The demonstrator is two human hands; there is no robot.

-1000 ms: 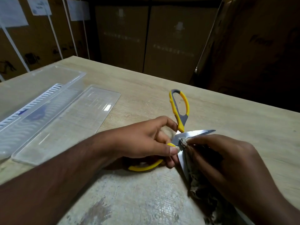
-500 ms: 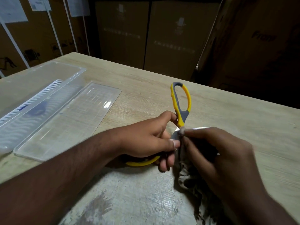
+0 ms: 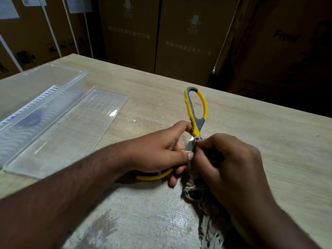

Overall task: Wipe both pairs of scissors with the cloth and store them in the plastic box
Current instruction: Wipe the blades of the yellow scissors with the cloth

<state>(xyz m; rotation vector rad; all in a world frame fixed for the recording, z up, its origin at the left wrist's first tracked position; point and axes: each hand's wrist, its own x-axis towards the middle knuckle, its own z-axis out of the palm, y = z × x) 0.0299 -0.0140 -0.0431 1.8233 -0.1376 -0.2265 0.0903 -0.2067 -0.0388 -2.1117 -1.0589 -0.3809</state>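
Note:
Yellow-and-grey scissors [image 3: 196,108] stand spread open above the wooden table [image 3: 269,141]. My left hand [image 3: 158,150] grips them by the lower yellow handle loop. My right hand [image 3: 231,162] pinches a frayed grey-brown cloth [image 3: 201,200] around the blades just right of the pivot. The blades are almost wholly hidden by the cloth and my fingers. The clear plastic box [image 3: 36,97] lies at the left with something dark and blue inside it. I cannot make out a second pair of scissors.
The box's flat clear lid [image 3: 75,128] lies on the table beside the box. Cardboard cartons [image 3: 179,36] stand behind the table's far edge. A worn, pale patch of tabletop [image 3: 134,212] is close to me.
My right hand with the cloth has slid along the blade toward the pivot, covering the blade tip that showed a second ago. My left hand keeps its hold on the handle.

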